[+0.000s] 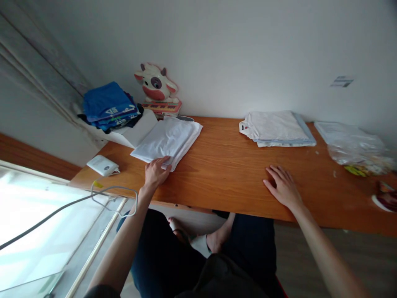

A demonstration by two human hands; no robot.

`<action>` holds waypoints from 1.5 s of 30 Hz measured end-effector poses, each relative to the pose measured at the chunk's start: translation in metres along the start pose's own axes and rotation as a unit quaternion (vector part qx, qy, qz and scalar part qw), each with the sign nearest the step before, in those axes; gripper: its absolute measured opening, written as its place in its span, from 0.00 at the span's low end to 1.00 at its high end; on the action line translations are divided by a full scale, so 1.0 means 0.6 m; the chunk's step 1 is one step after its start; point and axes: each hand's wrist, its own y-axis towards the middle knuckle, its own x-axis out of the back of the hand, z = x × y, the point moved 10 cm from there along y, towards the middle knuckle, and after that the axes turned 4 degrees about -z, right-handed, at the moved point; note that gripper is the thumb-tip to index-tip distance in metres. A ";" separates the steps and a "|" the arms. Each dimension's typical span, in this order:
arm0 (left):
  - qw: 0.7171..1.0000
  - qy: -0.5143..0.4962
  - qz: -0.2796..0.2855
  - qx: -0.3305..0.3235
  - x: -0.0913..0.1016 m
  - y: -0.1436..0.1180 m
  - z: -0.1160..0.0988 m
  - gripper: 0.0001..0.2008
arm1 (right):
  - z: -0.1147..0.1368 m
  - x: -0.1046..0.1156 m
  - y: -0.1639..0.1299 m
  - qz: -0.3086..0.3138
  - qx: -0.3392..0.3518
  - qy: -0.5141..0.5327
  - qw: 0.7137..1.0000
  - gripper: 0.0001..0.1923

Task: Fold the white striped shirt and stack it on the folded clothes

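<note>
At the far left, a white cable (77, 201) loops past the corner of the wooden surface (223, 165), and a small white device (102, 164) lies on that corner. Behind it, a pile of blue clothes (108, 105) sits on a white box, with a cow-shaped toy (157, 88) standing just beside it against the wall.

The left hand (156, 172) rests on the near edge of a folded white garment (167, 140), which lies flat on the left part of the surface. The fingers lie over the cloth's corner, loosely curled; whether they pinch it or only press on it cannot be told.

The right hand (283, 186) lies flat on bare wood toward the right, palm down, fingers spread and relaxed, holding nothing. It is well apart from the left hand.

Behind it, near the wall, a second stack of folded white cloth (276, 128) sits on the surface. Farther right lies a clear plastic bag (356, 150), with a small colourful item near the right edge.
</note>
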 end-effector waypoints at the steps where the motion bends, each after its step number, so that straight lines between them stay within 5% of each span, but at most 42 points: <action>1: 1.000 0.003 -0.001 -0.011 0.002 0.001 0.002 0.23 | -0.001 -0.001 0.000 0.001 -0.001 0.000 1.000 0.33; 8: 0.996 -0.080 -0.039 -0.019 0.018 0.038 0.011 0.18 | -0.006 -0.005 0.001 0.008 -0.016 0.005 1.000 0.32; 11: 0.990 -0.105 -0.098 -0.004 0.047 0.074 -0.026 0.19 | -0.004 -0.002 0.002 0.013 -0.024 0.013 1.000 0.33; 13: 0.982 -0.145 -0.123 -0.017 0.063 0.086 -0.085 0.18 | -0.004 -0.001 0.002 0.014 -0.029 0.019 0.999 0.33; 16: 0.966 -0.233 -0.091 -0.072 0.061 0.061 -0.222 0.14 | -0.002 0.000 0.002 0.017 -0.034 0.026 0.999 0.33; 21: 0.904 -0.362 0.116 -0.195 -0.004 -0.112 -0.477 0.15 | 0.003 0.003 0.004 0.020 -0.032 0.026 0.999 0.33; 24: 0.879 -0.371 0.200 -0.222 -0.035 -0.215 -0.542 0.17 | 0.004 0.010 0.001 0.008 -0.030 0.042 0.999 0.30; 26: 0.900 -0.367 0.169 -0.166 -0.042 -0.236 -0.515 0.14 | 0.003 0.015 -0.003 -0.002 -0.034 0.059 0.998 0.27; 30: 0.948 -0.318 0.024 -0.015 -0.038 -0.209 -0.374 0.16 | 0.006 0.019 0.004 -0.021 -0.072 0.132 0.988 0.24; 34: 0.961 -0.274 0.022 0.043 -0.075 -0.129 -0.278 0.23 | 0.042 -0.024 0.065 0.048 -0.117 0.231 0.965 0.25; 37: 0.952 -0.297 0.040 0.066 -0.106 -0.049 -0.251 0.24 | 0.081 -0.075 0.136 0.123 -0.115 0.263 0.950 0.22; 41: 0.909 -0.392 0.038 0.134 -0.132 0.042 -0.235 0.24 | 0.085 -0.116 0.214 0.122 -0.159 0.256 0.946 0.16; 45: 0.884 -0.448 0.033 0.130 -0.115 0.101 -0.267 0.14 | 0.083 -0.086 0.255 0.039 -0.193 0.349 0.916 0.17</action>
